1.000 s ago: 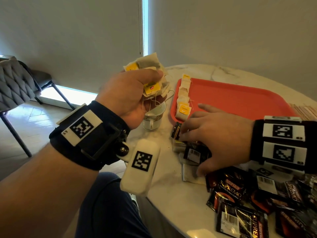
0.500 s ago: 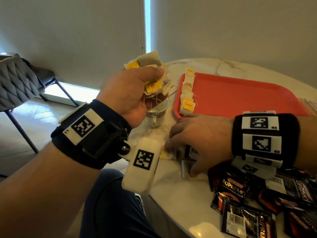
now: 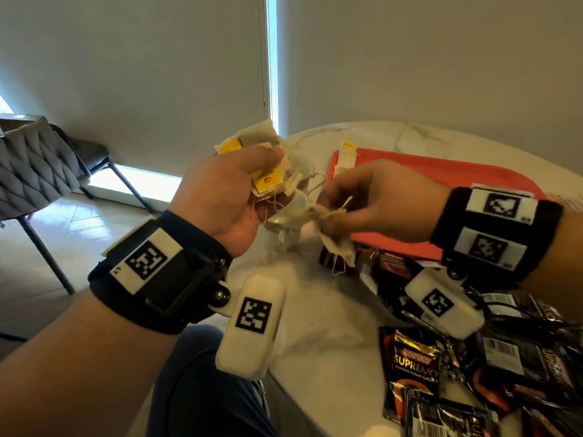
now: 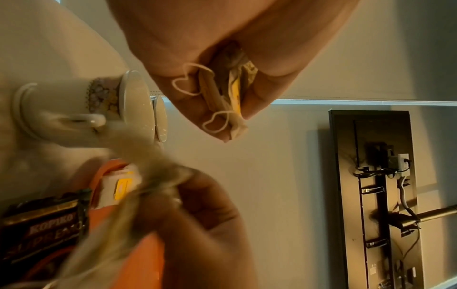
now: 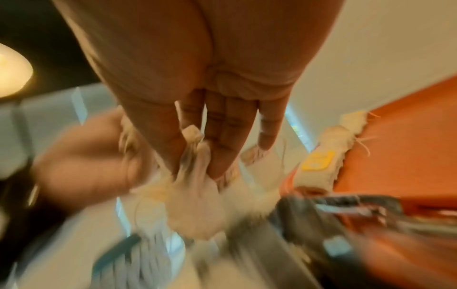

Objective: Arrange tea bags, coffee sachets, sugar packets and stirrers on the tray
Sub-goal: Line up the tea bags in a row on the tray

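Note:
My left hand (image 3: pixel 252 184) is raised over the table's left edge and grips a bunch of tea bags (image 3: pixel 268 175) with yellow tags; the same bunch (image 4: pixel 230 91) shows between its fingers in the left wrist view. My right hand (image 3: pixel 334 212) pinches one crumpled tea bag (image 3: pixel 334 241) in the air just right of the left hand, and it hangs blurred (image 5: pixel 195 201) in the right wrist view. The red tray (image 3: pixel 441 171) lies behind, with a row of tea bags (image 3: pixel 345 156) along its left edge. Black coffee sachets (image 3: pixel 416 361) lie scattered at the front right.
A small white cup (image 3: pixel 284 228) stands on the marble table (image 3: pixel 315 326) under my hands, near the tray's left front corner. A grey chair (image 3: pixel 34 165) stands on the floor to the left. Pale packets (image 3: pixel 568 200) show at the right edge.
My right hand has lifted from the sachets on the table with a tea bag pinched in it and moved up towards my left hand. The left hand keeps its bunch.

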Motion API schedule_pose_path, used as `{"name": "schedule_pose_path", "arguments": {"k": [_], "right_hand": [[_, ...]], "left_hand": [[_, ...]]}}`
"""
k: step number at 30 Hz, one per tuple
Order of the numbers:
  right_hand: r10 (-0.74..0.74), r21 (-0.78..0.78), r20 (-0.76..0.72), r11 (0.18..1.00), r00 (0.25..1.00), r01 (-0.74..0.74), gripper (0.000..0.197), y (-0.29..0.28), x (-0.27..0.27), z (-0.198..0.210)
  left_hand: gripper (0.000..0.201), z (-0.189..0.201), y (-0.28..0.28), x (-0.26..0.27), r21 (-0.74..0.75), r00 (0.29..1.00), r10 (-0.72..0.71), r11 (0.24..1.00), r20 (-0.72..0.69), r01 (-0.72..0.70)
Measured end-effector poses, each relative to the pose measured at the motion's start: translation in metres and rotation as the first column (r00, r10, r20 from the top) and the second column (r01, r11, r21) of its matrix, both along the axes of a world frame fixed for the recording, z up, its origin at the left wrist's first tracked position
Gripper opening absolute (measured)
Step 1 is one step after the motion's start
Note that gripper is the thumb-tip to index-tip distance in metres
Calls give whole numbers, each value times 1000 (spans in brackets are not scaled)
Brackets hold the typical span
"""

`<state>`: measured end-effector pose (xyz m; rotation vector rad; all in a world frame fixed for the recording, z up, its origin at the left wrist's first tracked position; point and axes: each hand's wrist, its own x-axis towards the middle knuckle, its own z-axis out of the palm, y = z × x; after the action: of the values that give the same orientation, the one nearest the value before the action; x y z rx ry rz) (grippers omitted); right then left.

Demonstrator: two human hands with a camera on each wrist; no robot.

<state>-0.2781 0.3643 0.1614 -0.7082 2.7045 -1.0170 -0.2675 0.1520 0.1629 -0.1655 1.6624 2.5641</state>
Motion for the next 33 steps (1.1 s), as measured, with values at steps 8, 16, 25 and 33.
{"name": "schedule_pose_path", "arguments": {"k": [8,16,25,33], "right_hand": [[-77,-615,219,763,973,199,23,36,-8,39],[-78,-470,191,868,979,161,30,38,-10,50],[-169,-382,19,910,985,163,49,31,-7,45],[-127,-313,46,940,991,135,50,41,-1,34]], "left_hand": [[20,-2,28,-11,-6,999,16,1000,35,-16],[59,5,57,-5,197,957,-281,945,76,262],[36,5,68,-2,145,970,-212,970,115,195],[32,10,58,-13,258,982,-152,959,113,119]]}}
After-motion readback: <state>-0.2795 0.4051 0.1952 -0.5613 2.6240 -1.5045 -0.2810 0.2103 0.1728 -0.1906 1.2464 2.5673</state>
